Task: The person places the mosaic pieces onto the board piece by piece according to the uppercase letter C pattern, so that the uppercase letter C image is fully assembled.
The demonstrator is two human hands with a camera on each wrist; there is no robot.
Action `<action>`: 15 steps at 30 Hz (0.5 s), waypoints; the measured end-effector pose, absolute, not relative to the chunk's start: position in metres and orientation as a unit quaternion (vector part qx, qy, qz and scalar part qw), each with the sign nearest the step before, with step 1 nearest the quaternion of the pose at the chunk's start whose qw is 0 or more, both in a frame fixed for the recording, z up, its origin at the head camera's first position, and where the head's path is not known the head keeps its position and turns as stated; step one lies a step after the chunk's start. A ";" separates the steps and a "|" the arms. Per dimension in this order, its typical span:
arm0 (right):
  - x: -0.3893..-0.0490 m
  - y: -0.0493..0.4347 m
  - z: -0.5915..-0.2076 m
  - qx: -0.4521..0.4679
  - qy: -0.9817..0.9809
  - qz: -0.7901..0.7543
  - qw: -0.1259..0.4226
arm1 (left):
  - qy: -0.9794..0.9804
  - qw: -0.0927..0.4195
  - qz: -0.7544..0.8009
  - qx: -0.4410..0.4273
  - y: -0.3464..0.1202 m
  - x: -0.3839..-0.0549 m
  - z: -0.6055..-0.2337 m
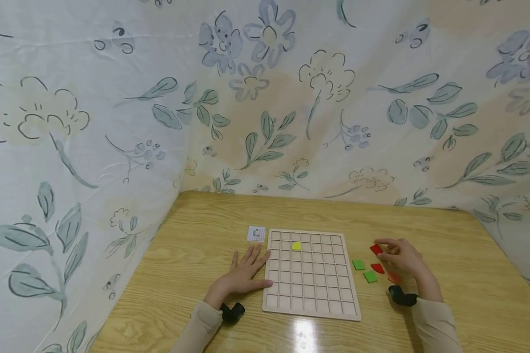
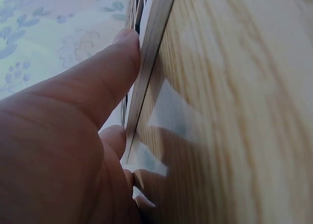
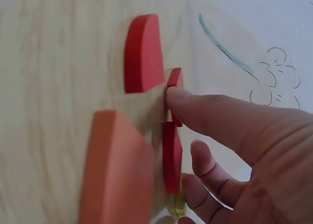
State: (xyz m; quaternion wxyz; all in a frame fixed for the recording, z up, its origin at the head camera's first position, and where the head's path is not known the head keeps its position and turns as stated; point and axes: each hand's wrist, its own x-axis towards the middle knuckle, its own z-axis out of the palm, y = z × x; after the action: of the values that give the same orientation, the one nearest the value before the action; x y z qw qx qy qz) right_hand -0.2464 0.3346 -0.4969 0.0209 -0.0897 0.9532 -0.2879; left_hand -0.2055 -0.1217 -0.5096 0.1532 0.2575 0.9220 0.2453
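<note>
A pale wooden grid board (image 1: pixel 311 316) lies on the table, with a yellow quarter-round tile (image 1: pixel 297 246) in one upper cell. My left hand (image 1: pixel 243 277) rests at the board's left side, fingers spread; its thumb (image 2: pixel 115 55) touches the edge. To the right of the board, my right hand (image 1: pixel 402 256) pinches a red tile (image 1: pixel 376 249) between thumb and index finger; the index tip is hidden in the right wrist view. Near it lie a red curved tile (image 1: pixel 377 268), an orange tile (image 1: pixel 394 278), and two green square tiles (image 1: pixel 358 264). Another red piece (image 3: pixel 171 158) shows below the thumb.
A small card (image 1: pixel 256 233) with a printed grid pattern lies beside the board's upper left corner. Flowered cloth (image 1: pixel 265 122) hangs behind and to the sides of the wooden table (image 1: pixel 194 235). Black straps with wrist cameras (image 1: pixel 232 313) sit on both wrists.
</note>
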 end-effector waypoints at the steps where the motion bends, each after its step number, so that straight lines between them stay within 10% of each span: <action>1: -0.246 0.334 -0.497 -0.089 0.953 -0.288 0.021 | 0.922 0.153 0.245 0.258 -0.122 -0.206 -0.509; 15: -0.244 0.330 -0.498 -0.072 0.957 -0.279 0.024 | 0.921 0.157 0.243 0.261 -0.124 -0.204 -0.509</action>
State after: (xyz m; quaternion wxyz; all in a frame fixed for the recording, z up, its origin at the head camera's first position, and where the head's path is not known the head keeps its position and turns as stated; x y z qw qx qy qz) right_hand -0.2440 0.3302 -0.4975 0.0240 -0.0719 0.9573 -0.2788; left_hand -0.2039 -0.1240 -0.5086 0.1567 0.2606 0.9211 0.2433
